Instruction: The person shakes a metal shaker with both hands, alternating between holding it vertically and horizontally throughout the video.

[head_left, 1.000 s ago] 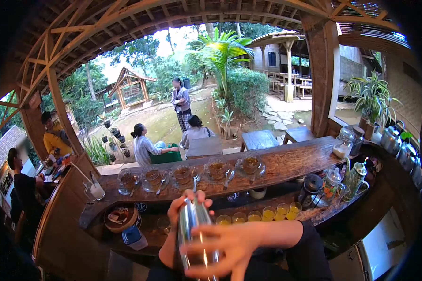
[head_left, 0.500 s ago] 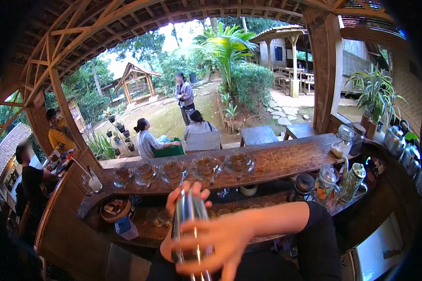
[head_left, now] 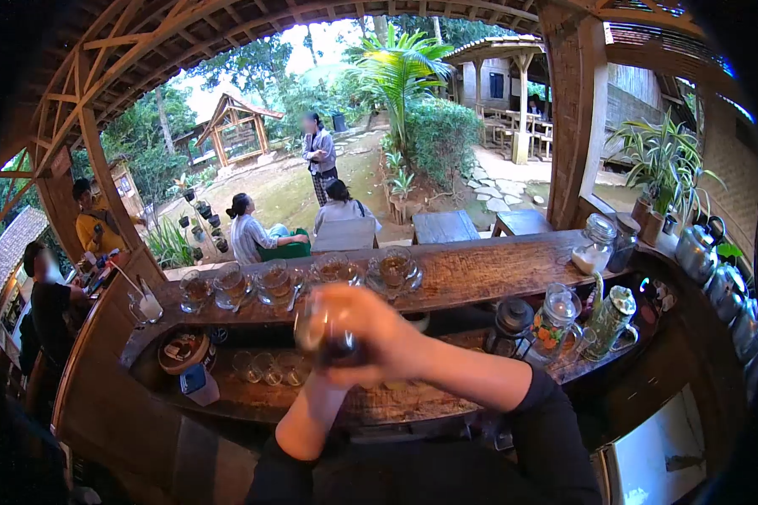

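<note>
A shiny metal shaker [head_left: 338, 347], blurred by motion, is held up in front of the counter, tilted with one dark end facing me. My right hand [head_left: 370, 324] wraps round it from the right. My left hand [head_left: 332, 378] is under and behind it, largely hidden by the shaker and the other hand. Beyond them, several glass cups of brown drink on saucers, among them one cup [head_left: 394, 268], stand in a row on the raised wooden counter [head_left: 480, 269] with spoons beside them.
Small glasses [head_left: 274, 374] stand on the lower shelf, near a round box [head_left: 184, 349]. To the right are a lantern [head_left: 512, 324], glass jars [head_left: 594, 244], a pitcher [head_left: 608, 324] and metal kettles [head_left: 696, 251]. Several people are beyond the counter and at the left.
Both hands have raised the shaker and tipped it, so its end now faces me. My right hand's spread fingers have closed round it. The view has shifted slightly.
</note>
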Demonstrator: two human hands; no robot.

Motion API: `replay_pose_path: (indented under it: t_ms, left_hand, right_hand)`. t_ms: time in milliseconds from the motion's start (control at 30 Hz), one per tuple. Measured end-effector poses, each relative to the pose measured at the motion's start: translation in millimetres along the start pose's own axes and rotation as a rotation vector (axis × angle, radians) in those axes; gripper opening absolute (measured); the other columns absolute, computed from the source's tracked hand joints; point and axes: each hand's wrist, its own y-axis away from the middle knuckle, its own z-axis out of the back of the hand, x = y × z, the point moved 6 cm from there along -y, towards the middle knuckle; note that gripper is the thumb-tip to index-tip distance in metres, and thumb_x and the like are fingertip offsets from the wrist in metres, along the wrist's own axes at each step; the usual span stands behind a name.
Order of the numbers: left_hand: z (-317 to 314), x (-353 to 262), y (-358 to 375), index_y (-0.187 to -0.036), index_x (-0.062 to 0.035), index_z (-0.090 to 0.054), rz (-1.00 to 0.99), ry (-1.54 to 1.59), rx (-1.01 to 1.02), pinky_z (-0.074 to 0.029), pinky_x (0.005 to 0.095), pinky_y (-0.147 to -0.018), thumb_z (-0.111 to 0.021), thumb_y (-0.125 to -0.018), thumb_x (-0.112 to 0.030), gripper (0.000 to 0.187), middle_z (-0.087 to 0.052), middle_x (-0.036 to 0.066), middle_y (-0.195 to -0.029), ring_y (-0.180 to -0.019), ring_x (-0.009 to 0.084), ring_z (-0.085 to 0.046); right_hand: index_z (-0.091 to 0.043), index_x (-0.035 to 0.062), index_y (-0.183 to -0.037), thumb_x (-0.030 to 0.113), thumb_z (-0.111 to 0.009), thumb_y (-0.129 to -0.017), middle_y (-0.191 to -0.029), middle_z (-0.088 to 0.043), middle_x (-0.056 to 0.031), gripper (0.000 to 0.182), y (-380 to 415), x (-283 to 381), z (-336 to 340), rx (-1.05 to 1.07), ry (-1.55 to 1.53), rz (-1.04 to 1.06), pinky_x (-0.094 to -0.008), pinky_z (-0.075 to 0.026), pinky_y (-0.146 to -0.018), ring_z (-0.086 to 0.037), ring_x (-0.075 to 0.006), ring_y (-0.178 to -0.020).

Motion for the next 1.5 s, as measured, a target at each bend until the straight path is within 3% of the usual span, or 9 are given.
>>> replay_pose_path:
  t_ms: [100, 333, 467, 667, 733, 800, 1133, 1333, 1500]
  left_hand:
    - [-31.1, 47.7, 0.8, -0.111, -0.0167, -0.048, -0.207, -1.257, -0.175, -0.046, 0.0363, -0.079, -0.056, -0.082, -0.029, 0.032, -0.051, 0.004, -0.105, -0.099, 0.0139, -0.049]
    - [-42.6, 33.5, -18.8, -0.095, -0.0115, -0.048, 0.349, -0.775, -0.259, -0.044, 0.0405, -0.083, -0.050, -0.083, -0.025, 0.018, -0.046, 0.005, -0.095, -0.095, 0.0191, -0.045]
    - [-17.3, 23.6, 12.9, -0.103, -0.0116, -0.049, -0.008, -1.047, -0.462, -0.043, 0.0403, -0.085, -0.052, -0.083, -0.027, 0.025, -0.047, 0.008, -0.100, -0.097, 0.0207, -0.044]
    - [-70.2, 9.5, -20.6, -0.096, -0.0061, -0.046, 0.274, -0.869, 0.086, -0.049, 0.0409, -0.077, -0.046, -0.085, -0.028, 0.025, -0.046, 0.011, -0.092, -0.090, 0.0250, -0.048]
    - [-62.8, -4.4, -24.4, -0.094, -0.0063, -0.047, 0.317, -0.896, -0.087, -0.049, 0.0398, -0.075, -0.047, -0.084, -0.028, 0.024, -0.048, 0.010, -0.091, -0.087, 0.0234, -0.050]
    - [-62.2, 0.1, -5.1, -0.091, -0.0077, -0.052, -0.184, -1.195, -0.504, -0.048, 0.0347, -0.078, -0.054, -0.083, -0.028, 0.022, -0.053, 0.007, -0.086, -0.081, 0.0208, -0.055]
    - [-82.9, -12.7, -23.3, -0.098, -0.0069, -0.048, 0.463, -0.796, -0.103, -0.046, 0.0420, -0.085, -0.049, -0.085, -0.028, 0.025, -0.047, 0.009, -0.097, -0.097, 0.0246, -0.050]
    - [-66.2, -64.2, -8.0, -0.112, -0.0115, -0.046, 0.400, -0.830, -0.124, -0.045, 0.0379, -0.087, -0.045, -0.089, -0.023, 0.026, -0.050, 0.005, -0.107, -0.101, 0.0195, -0.051]
    - [-117.3, -46.6, -27.7, -0.090, -0.0055, -0.047, 0.361, -0.898, -0.021, -0.047, 0.0433, -0.082, -0.042, -0.087, -0.025, 0.020, -0.045, 0.011, -0.092, -0.094, 0.0262, -0.049]
  right_hand:
    - [-0.047, 0.0107, -0.116, 0.021, -0.076, -0.061, -0.111, -0.047, -0.0155, 0.063, 0.2, 4.1, 10.4, -0.121, -0.137, -0.062, -0.0432, -0.036, -0.091, -0.046, -0.0334, -0.105]
    - [-0.054, 0.0118, -0.105, 0.038, -0.071, -0.062, -0.106, -0.051, -0.0181, 0.053, -4.4, 78.9, 8.4, -0.039, -0.033, 0.695, -0.0395, -0.043, -0.075, -0.049, -0.0337, -0.096]
    - [-0.055, 0.0116, -0.107, 0.025, -0.076, -0.061, -0.113, -0.045, -0.0177, 0.053, 14.8, -16.6, -10.1, -0.071, -0.036, -0.181, -0.0423, -0.039, -0.085, -0.047, -0.0362, -0.102]
    - [-0.038, 0.0400, -0.110, 0.027, -0.059, -0.074, -0.116, -0.045, -0.0077, 0.044, 5.0, 82.9, -35.5, 0.129, 0.092, 0.738, -0.0498, -0.044, -0.072, -0.050, -0.0382, -0.097]
    - [-0.056, 0.0096, -0.101, 0.038, -0.067, -0.068, -0.106, -0.049, -0.0190, 0.045, -4.1, 70.1, -37.7, -0.013, 0.054, 0.866, -0.0439, -0.043, -0.073, -0.053, -0.0332, -0.084]
    - [-0.057, 0.0159, -0.099, 0.033, -0.069, -0.066, -0.108, -0.049, -0.0181, 0.039, -15.5, 11.2, -57.3, 0.202, -0.117, -0.046, -0.0433, -0.044, -0.078, -0.051, -0.0381, -0.096]
    - [-0.051, 0.0070, -0.109, 0.047, -0.058, -0.076, -0.111, -0.049, -0.0161, 0.053, -22.6, 66.7, -61.9, 0.068, -0.009, 0.721, -0.0452, -0.044, -0.076, -0.052, -0.0318, -0.098]
    - [-0.048, 0.0136, -0.111, 0.030, -0.070, -0.067, -0.113, -0.046, -0.0188, 0.052, -33.5, -12.3, -64.6, -0.168, 0.095, -0.025, -0.0429, -0.045, -0.079, -0.055, -0.0315, -0.091]
    - [-0.047, 0.0231, -0.104, 0.039, -0.056, -0.076, -0.115, -0.048, -0.0057, 0.034, -27.5, 63.2, -89.7, 0.127, 0.048, 0.900, -0.0549, -0.042, -0.076, -0.053, -0.0374, -0.097]
